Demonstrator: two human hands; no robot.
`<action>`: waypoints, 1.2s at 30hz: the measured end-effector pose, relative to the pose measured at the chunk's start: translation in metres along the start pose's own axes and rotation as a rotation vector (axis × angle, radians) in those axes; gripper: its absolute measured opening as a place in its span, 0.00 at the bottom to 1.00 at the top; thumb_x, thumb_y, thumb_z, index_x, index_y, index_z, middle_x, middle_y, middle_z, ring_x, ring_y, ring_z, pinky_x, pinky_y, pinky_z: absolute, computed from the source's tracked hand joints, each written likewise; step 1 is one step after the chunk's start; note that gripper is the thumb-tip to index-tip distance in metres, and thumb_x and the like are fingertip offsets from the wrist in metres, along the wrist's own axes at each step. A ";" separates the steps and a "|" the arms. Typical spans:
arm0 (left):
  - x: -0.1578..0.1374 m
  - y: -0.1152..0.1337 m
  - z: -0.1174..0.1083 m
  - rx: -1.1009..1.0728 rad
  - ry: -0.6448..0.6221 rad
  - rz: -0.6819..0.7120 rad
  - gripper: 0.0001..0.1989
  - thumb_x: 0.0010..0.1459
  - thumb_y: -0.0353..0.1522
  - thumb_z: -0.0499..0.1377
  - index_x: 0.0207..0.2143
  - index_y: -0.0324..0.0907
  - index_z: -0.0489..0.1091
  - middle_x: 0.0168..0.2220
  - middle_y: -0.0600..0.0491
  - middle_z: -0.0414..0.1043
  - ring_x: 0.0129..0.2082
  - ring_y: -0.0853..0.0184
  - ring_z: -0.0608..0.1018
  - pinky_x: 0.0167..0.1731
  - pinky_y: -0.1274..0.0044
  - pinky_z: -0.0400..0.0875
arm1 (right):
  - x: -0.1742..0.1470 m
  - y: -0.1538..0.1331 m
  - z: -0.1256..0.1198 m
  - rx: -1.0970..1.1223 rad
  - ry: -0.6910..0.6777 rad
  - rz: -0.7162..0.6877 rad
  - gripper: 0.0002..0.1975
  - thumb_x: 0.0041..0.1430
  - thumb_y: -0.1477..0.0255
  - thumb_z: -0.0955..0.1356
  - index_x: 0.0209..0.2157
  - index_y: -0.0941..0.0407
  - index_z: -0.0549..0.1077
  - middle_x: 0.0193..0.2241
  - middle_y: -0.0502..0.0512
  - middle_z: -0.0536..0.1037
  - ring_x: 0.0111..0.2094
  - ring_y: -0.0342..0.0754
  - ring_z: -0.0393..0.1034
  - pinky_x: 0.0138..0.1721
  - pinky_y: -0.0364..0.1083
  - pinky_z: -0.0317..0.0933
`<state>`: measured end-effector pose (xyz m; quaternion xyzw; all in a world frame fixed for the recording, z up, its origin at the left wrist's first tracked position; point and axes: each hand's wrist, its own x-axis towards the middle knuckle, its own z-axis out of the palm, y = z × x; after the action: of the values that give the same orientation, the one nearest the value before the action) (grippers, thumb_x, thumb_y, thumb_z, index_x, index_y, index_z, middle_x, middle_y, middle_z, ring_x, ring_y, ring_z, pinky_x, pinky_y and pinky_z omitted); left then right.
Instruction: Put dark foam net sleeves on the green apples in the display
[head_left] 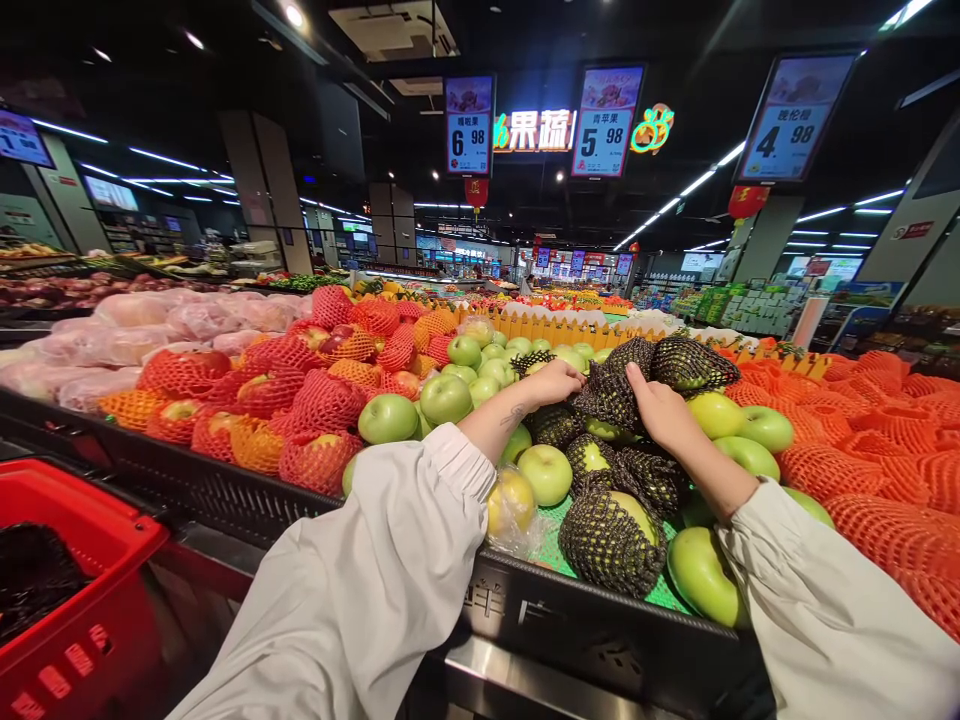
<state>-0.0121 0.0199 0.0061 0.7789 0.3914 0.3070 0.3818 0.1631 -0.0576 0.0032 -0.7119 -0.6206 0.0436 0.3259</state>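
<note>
My left hand (553,386) is closed, its fingertips pinching the near-left edge of a black foam net sleeve (611,388). My right hand (664,408) is closed on the other side of the same sleeve, with its thumb pointing up. What lies inside that sleeve is mostly hidden. Just behind it rests another black-netted green apple (694,364). Below my hands, several more apples in black nets sit in the black display tray, the nearest netted apple (613,540) by the front edge. Bare green apples (545,474) surround them.
Apples in red and orange nets (322,400) are heaped to the left, with bagged pink fruit (142,335) beyond. Orange-netted fruit (885,470) fills the right side. The tray's black front rim (600,610) runs before me. A red shopping basket (82,600) stands lower left.
</note>
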 end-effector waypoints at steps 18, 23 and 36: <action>-0.008 0.001 0.006 0.595 0.007 0.068 0.09 0.55 0.26 0.56 0.35 0.37 0.75 0.33 0.51 0.75 0.35 0.65 0.75 0.34 0.79 0.65 | -0.003 0.002 0.003 -0.315 0.066 -0.068 0.18 0.64 0.64 0.57 0.30 0.57 0.73 0.40 0.63 0.75 0.43 0.58 0.71 0.40 0.50 0.58; -0.008 -0.002 0.006 0.690 0.023 0.114 0.10 0.57 0.28 0.55 0.37 0.37 0.75 0.40 0.46 0.74 0.40 0.61 0.76 0.40 0.76 0.68 | -0.008 0.000 0.003 -0.321 0.142 -0.057 0.20 0.61 0.60 0.62 0.36 0.60 0.78 0.48 0.68 0.70 0.44 0.62 0.73 0.44 0.54 0.64; -0.010 0.001 0.007 0.645 0.013 0.106 0.01 0.52 0.26 0.58 0.29 0.39 0.69 0.33 0.47 0.73 0.35 0.59 0.76 0.37 0.74 0.69 | 0.004 0.007 0.009 -0.237 -0.107 0.050 0.42 0.64 0.41 0.53 0.43 0.65 0.76 0.46 0.77 0.77 0.47 0.67 0.74 0.44 0.56 0.65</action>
<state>-0.0116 0.0081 0.0020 0.8770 0.4301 0.1915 0.0963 0.1663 -0.0500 -0.0061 -0.7571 -0.6201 0.0159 0.2050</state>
